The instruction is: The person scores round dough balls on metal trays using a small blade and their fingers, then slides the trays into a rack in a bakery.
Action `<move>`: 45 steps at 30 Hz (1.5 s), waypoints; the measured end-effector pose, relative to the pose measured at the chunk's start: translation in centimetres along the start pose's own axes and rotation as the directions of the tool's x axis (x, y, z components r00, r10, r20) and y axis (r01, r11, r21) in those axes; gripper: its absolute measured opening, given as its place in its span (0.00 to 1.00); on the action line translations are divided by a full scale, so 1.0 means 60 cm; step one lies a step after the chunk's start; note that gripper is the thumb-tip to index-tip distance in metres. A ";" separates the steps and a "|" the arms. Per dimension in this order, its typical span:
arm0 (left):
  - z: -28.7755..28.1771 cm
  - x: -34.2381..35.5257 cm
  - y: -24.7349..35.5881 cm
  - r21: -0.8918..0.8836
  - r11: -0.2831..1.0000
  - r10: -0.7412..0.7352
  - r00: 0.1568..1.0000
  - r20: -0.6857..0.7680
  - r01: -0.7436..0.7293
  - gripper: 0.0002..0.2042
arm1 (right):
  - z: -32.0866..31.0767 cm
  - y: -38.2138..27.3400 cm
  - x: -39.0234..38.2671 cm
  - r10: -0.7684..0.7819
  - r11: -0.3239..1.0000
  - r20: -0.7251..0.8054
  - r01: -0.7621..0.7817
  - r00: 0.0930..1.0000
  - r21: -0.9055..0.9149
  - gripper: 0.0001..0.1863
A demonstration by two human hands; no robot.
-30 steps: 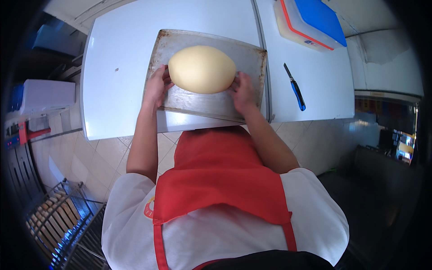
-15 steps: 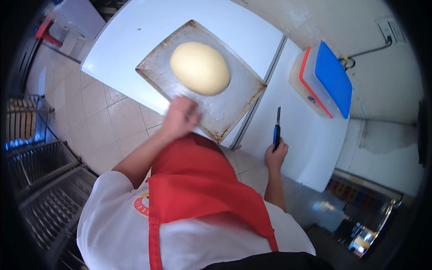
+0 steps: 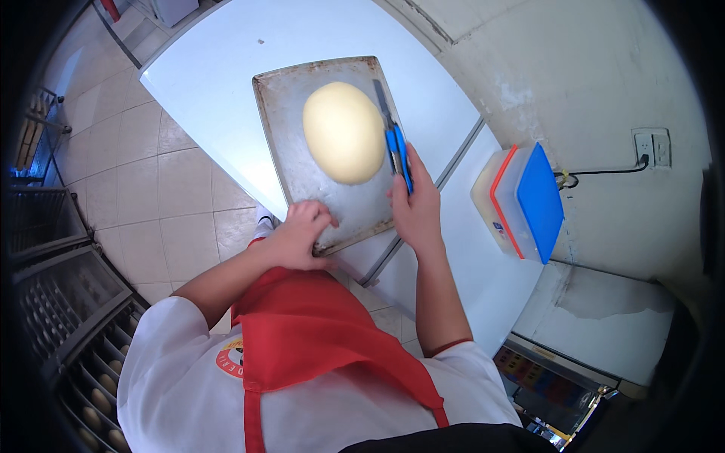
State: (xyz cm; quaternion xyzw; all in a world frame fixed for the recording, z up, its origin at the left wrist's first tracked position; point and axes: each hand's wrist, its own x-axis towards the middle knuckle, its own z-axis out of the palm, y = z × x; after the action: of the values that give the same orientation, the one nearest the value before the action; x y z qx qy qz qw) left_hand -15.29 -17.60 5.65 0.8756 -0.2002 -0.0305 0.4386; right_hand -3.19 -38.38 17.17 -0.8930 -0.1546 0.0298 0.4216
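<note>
A smooth, pale oval lump of dough (image 3: pixel 343 132) lies on a worn metal baking tray (image 3: pixel 283 128). At the tray's near left corner my left hand (image 3: pixel 302 235) is curled over the rim, the fingertips resting inside it. My right hand (image 3: pixel 418 208) is closed around a blue and black snap-off utility knife (image 3: pixel 396 147). The knife's blade is out and points away from me. It is above the tray's right side, close beside the dough; I cannot tell whether the blade touches anything.
The tray is on a white table (image 3: pixel 204 83), with a second white surface (image 3: pixel 461 249) to the right across a seam. There, a plastic container (image 3: pixel 507 200) with a blue lid stands by the wall. Metal racks (image 3: pixel 60 302) holding dough pieces stand at the lower left.
My right hand has brought the knife from the right-hand surface to beside the dough. My left hand has settled on the tray's rim. The tray appears turned, partly as the view shifted.
</note>
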 end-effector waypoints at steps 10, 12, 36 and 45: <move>-0.087 0.238 -0.230 -0.493 0.867 -0.394 0.694 -0.602 0.064 0.34 | 0.102 -0.107 0.244 -0.004 0.790 0.238 0.150 0.971 -0.595 0.16; -0.086 0.254 -0.247 -0.536 0.843 -0.404 0.720 -0.565 0.052 0.34 | 0.110 -0.116 0.262 0.061 0.762 0.284 0.139 0.957 -0.632 0.15; -0.057 0.273 -0.247 -0.542 0.838 -0.415 0.724 -0.551 0.067 0.31 | 0.091 -0.055 -0.047 0.172 0.870 0.145 -0.081 0.974 -0.486 0.38; -0.056 0.269 -0.239 -0.622 0.782 -0.451 0.723 -0.522 0.039 0.34 | 0.130 0.067 -0.204 0.045 0.946 -0.029 -0.052 0.999 -0.319 0.38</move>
State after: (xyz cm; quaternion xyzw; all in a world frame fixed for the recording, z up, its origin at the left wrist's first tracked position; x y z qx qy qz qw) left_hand 4.93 -13.48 -1.51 0.6765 0.1065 0.1540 0.7122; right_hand -15.25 -38.66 8.16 -0.9532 -0.1310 0.0053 0.2723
